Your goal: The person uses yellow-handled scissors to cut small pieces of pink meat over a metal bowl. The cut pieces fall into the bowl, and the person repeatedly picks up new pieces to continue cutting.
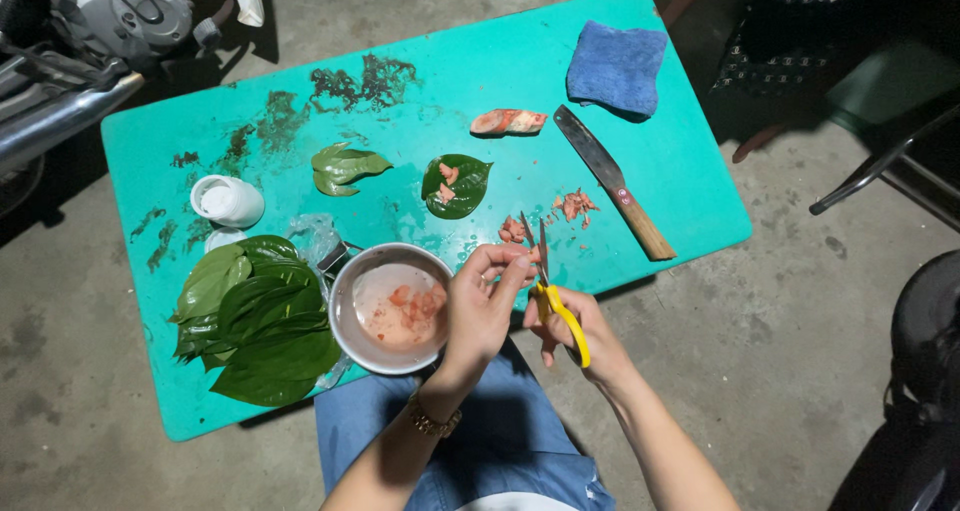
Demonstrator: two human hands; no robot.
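Person seated at edge of turquoise table (640,161), both hands working just above its near edge.

Right hand (578,333): fingers closed through the yellow loops of the scissors (548,289). Blades point up and away, slightly apart at the tips.

Left hand (482,306): thumb and fingertips (505,261) pinched together just beside the blades, other fingers curled in. Whatever is in the pinch is too small to make out; prob. a pink piece like the ones nearby, but cannot tell. Gold watch (432,423) on that wrist.

Handling, by judgement: pink pieces (574,205) look small, light, soft and moist, so likely slippery. Hold w/ fingertips only, light pinch, close to the cut line but clear of the blades. Scissors are stiff and light; take them by the loops.

Surroundings:
- Metal bowl (345,321) w/ pink chunks, just left of left hand.
- Stack of green leaves (262,321), touching the bowl's left side.
- Single leaf (462,183) carrying a few pink bits, mid-table; folded leaf (345,166) to its left.
- Larger pink slab (508,121) farther back.
- Knife (612,181) w/ wooden handle, lying flat, right of centre.
- Blue cloth (618,66), far corner.
- Small white pot (226,201), near the leaves.
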